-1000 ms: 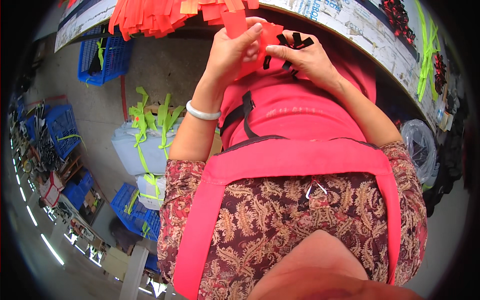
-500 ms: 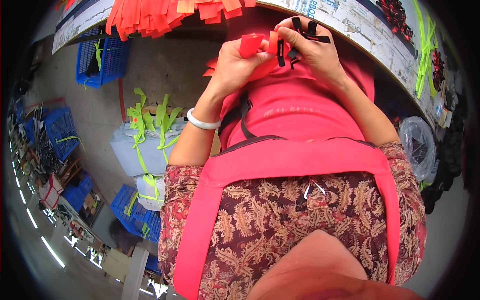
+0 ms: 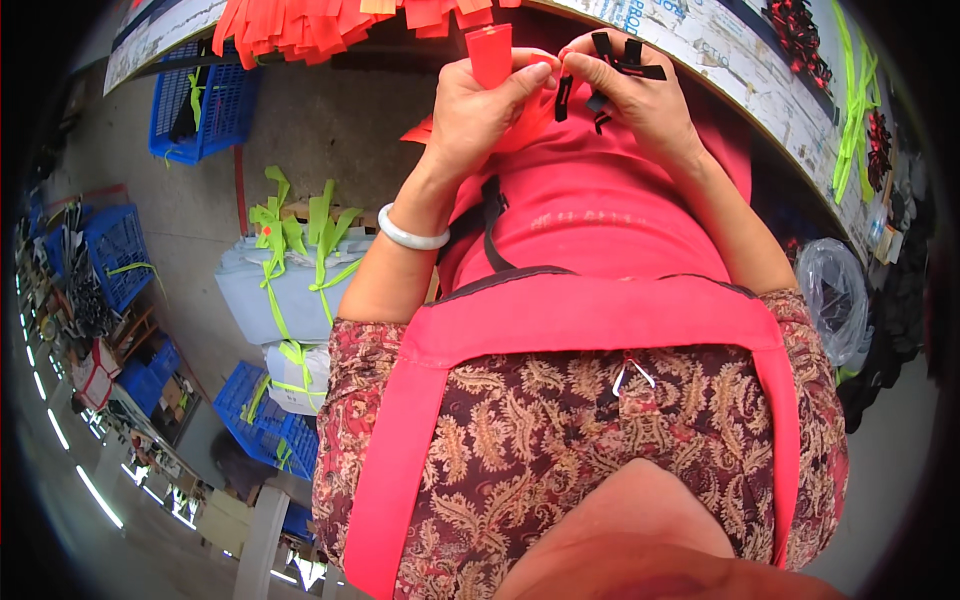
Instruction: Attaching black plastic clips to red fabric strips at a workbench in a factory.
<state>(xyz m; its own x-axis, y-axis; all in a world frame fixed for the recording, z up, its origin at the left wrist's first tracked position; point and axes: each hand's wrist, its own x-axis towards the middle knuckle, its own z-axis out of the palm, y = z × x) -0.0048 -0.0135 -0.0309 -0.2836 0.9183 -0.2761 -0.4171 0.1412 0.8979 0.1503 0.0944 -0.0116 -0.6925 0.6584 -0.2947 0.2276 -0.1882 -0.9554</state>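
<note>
Orange webbing strap (image 3: 492, 55) at 12 o'clock, lifted higher than half a second ago | pinched in left hand (image 3: 487, 105) | black plastic buckle (image 3: 563, 97) now gripped by right hand (image 3: 640, 100) | threading apparently close

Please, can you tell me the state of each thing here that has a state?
Left hand: closed, pinching the orange fabric strap.
Right hand: closed on the small black plastic buckles.
Orange fabric strap: held upright.
White bangle: worn on the left wrist.
Blue plastic crate: standing on the floor.
</note>
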